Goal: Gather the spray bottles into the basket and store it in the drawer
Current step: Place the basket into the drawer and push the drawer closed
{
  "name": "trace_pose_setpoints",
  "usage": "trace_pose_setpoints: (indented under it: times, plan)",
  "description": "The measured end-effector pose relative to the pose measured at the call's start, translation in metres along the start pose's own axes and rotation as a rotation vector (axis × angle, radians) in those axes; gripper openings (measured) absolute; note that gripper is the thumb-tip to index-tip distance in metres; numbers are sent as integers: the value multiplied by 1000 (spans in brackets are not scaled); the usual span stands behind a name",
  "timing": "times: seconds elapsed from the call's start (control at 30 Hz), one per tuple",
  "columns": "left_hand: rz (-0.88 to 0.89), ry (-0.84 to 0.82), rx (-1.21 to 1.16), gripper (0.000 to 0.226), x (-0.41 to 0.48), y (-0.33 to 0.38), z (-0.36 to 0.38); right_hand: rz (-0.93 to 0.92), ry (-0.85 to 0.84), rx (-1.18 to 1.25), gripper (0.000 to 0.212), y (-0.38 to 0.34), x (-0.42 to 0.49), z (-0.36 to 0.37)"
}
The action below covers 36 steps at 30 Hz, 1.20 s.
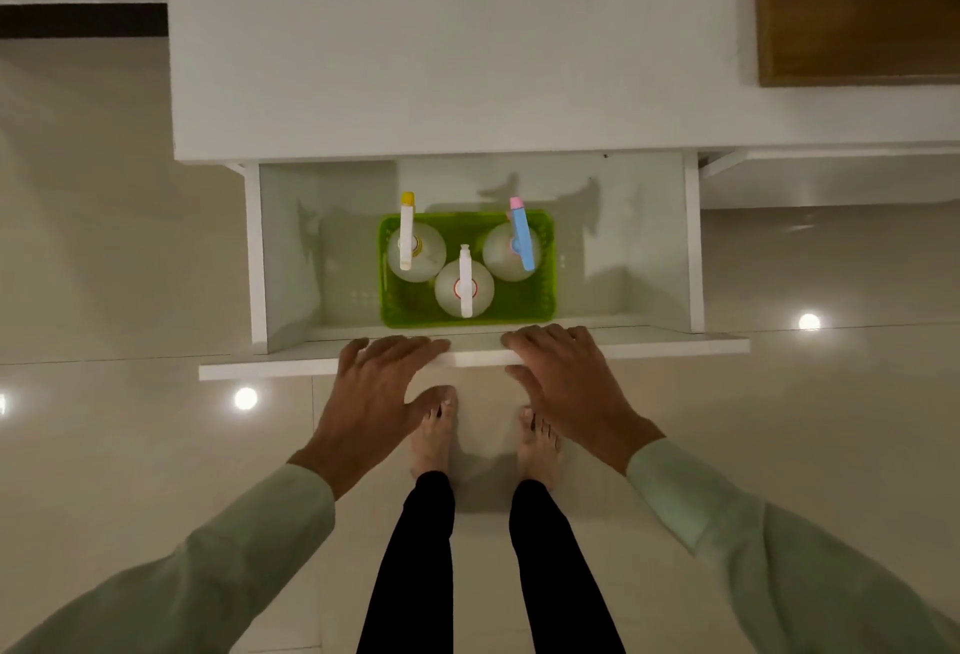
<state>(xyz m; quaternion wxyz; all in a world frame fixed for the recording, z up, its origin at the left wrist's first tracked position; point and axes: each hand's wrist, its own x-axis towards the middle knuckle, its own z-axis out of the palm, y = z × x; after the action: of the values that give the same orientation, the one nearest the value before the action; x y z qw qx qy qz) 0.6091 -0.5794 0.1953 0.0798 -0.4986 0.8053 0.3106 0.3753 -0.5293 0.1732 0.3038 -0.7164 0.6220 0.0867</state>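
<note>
A green basket [540, 300] stands inside the open white drawer [691, 248], near its front. Three clear spray bottles stand upright in it: one with a yellow-tipped white head [408, 232] at the left, one with a white head [465, 284] in the middle front, one with a blue and pink head [521, 238] at the right. My left hand [379, 388] and my right hand [566, 383] lie spread on the drawer's front panel [260, 370], fingers over its top edge, holding nothing.
The drawer sticks out from a white cabinet [447, 45]. A wooden surface [852, 19] shows at the top right. My bare feet [434, 430] stand on the glossy tiled floor [104, 238] just below the drawer front. Ceiling lights reflect in the tiles.
</note>
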Motion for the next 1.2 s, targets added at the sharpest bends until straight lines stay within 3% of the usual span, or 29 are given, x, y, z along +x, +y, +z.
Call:
trace_pose_setpoints:
  times: [0.13, 0.4, 0.5, 0.63, 0.77, 0.93, 1.2]
  plan:
    - [29, 68, -53, 34, 11, 0, -7, 2, 38, -106, 28, 1, 6, 4]
    - [26, 230, -32, 34, 33, 0, -10, 16, 197, -131, 24, 3, 28, -9]
    - [30, 352, 37, 46, 50, -4, -15, 28, 336, -123, 42, 6, 43, -23]
    - [67, 450, 180, 78, 77, -6, -28, 24, 440, -156, 87, 11, 70, -46]
    - [79, 446, 269, 99, 108, -5, -49, 30, 489, -212, 109, 17, 97, -68]
    - [92, 377, 291, 87, 138, -14, -67, 17, 482, -239, 100, 26, 127, -86]
    - [39, 542, 301, 57, 164, -12, -74, 49, 590, -416, 75, 31, 148, -93]
